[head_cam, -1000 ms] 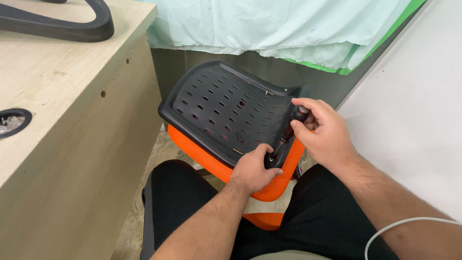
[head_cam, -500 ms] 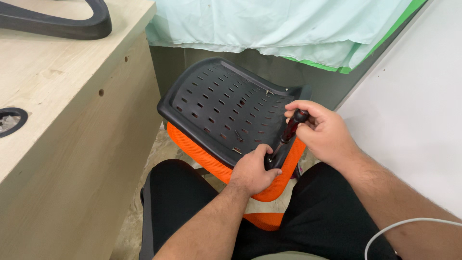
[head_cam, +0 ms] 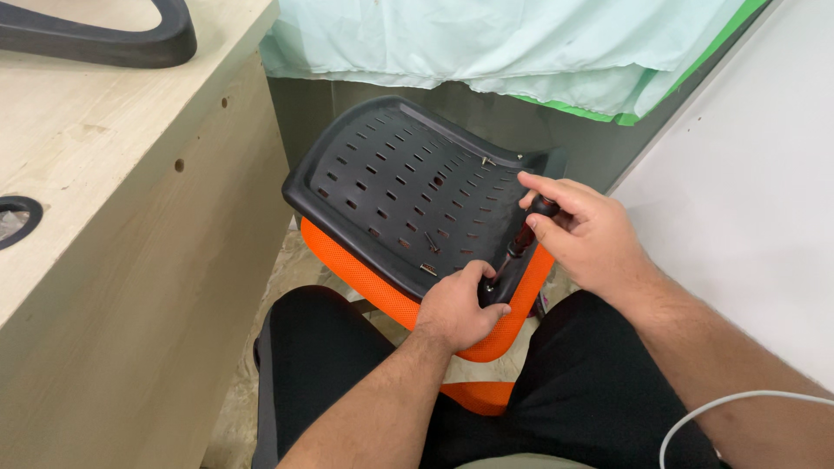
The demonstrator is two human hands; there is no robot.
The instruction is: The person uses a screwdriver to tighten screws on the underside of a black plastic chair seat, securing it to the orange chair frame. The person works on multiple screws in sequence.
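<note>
Gripping: the screwdriver (head_cam: pixel 524 236) is held in the right hand (head_cam: pixel 584 236), fingers wrapped round its black handle; the tip is set down at the near edge of the shell (head_cam: pixel 400 187).
Left hand (head_cam: pixel 456 308): its fingers are curled over the shell's near rim beside the tip; what is pinched under them cannot be told.
Change: against the earlier frames the right hand is seen slightly turned on the handle, with the tool kept at the same spot; the shell and left hand are unmoved.
Shell: a black slotted plastic plate is propped tilted on the person's lap, with the orange cushion (head_cam: pixel 369 280) touching its underside.
Packages, labels: none can be made out; a green strip (head_cam: pixel 608 111) is seen under the pale cloth (head_cam: pixel 521 43) behind the shell.
Desk (head_cam: pixel 113 226): it stands at the left, with a black armrest (head_cam: pixel 95 39) on top, cut off by the frame.
Hidden: the screwdriver tip and the screw are covered by the left fingers; a white cable (head_cam: pixel 738 401) is cut off at lower right.
</note>
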